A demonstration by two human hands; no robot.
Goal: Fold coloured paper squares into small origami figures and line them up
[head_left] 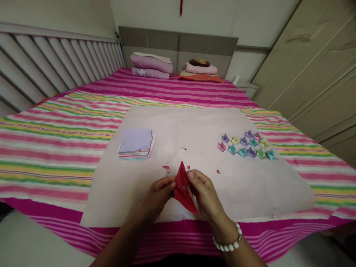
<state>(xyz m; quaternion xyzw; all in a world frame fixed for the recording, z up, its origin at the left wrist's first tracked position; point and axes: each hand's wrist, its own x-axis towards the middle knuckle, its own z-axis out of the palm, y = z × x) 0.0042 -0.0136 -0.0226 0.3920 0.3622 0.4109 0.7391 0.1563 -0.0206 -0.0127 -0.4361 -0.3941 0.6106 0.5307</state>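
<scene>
A red sheet of folding paper [183,193], partly folded with a pointed top and a long lower edge, is held up between my two hands above the near part of the white sheet. My left hand [160,193] pinches its left side between thumb and fingers. On the other side, my right hand [204,191] grips the paper's right edge with thumb and forefinger; a white bead bracelet circles that wrist. Small red paper scraps [166,167] lie just beyond the hands.
A stack of coloured square paper [136,141] sits on the left of the large white sheet [178,126]. Several small folded paper pieces [244,141] stand in rows on the right. Folded bedding [151,66] and a pink pillow pile [200,69] rest by the headboard.
</scene>
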